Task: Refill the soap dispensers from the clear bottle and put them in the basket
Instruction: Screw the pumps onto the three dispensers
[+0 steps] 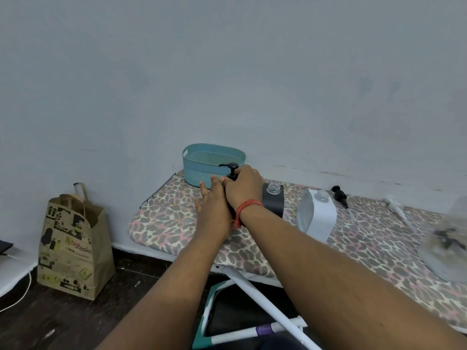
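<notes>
— Leopard-print cloth is seen over the bench (161,218), set against a grey wall; what is being done at its far end?

— A dispenser is worked on by both hands. The right hand (243,188) is curled over the pump collar, with the black pump (231,169) standing up past the knuckles. The left hand (212,200) is laid against the dispenser's side, fingers fairly straight, touching the right hand. The dispenser's body is hidden behind both, so its fill level cannot be told.

— Which step is judged to be in hand?

— Most likely the pump is being screwed down before the dispenser is placed in the basket (213,164), which stands just behind it with nothing visible inside.

— How is that done well?

— The body should be braced by the left hand while the collar is turned by the right, kept upright so the thread is not crossed and nothing is spilled. The spout should not be used as a lever.

— And further out?

— To the right, a black dispenser (274,200) and a white dispenser (318,215) are seen with open necks. Beyond them a second black pump (340,197) and a white pump (395,208) lie loose on the cloth. The clear bottle (447,243) is blurred at the right edge. A paper bag (73,243) is stood on the floor at the left.
</notes>
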Demonstrator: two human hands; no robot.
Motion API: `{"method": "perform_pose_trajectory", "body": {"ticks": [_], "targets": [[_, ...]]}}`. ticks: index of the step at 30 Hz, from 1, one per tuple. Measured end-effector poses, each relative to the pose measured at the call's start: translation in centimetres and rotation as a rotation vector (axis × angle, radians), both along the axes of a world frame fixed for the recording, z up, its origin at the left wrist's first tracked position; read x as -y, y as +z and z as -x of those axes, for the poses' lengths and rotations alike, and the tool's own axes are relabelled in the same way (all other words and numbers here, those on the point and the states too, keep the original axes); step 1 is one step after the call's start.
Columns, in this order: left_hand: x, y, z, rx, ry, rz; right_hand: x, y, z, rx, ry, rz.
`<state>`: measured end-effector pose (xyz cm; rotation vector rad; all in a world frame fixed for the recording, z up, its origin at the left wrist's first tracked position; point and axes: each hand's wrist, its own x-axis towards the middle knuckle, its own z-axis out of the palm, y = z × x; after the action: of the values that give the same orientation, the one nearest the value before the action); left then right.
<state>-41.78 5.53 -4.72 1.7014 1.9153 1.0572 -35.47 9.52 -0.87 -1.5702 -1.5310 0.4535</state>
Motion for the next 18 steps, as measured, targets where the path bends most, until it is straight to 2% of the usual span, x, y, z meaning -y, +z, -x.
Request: {"method": "perform_pose_trajectory", "body": {"ticks": [5,8,11,15,18], "targets": [[-0.2,-0.2,0.0,0.038,0.013,-0.002,0.2,-0.2,0.0,-0.048,-0.028,0.009],[-0.6,-0.6,0.1,-0.009,0.006,-0.014,0.3,0.0,0.1,-0.051,-0.028,0.027],[-0.2,-0.2,0.1,0.049,-0.003,-0.024,0.9,0.4,-0.1,-0.060,-0.021,0.052],[-0.1,0.5,0.8,-0.187,-0.027,0.043,2.2,1.7,-0.7,-0.020,0.000,0.064],[0.5,1.7,0.8,-0.200,0.015,0.056,3.2,3.0,-1.8,0.013,0.038,0.031]]}}
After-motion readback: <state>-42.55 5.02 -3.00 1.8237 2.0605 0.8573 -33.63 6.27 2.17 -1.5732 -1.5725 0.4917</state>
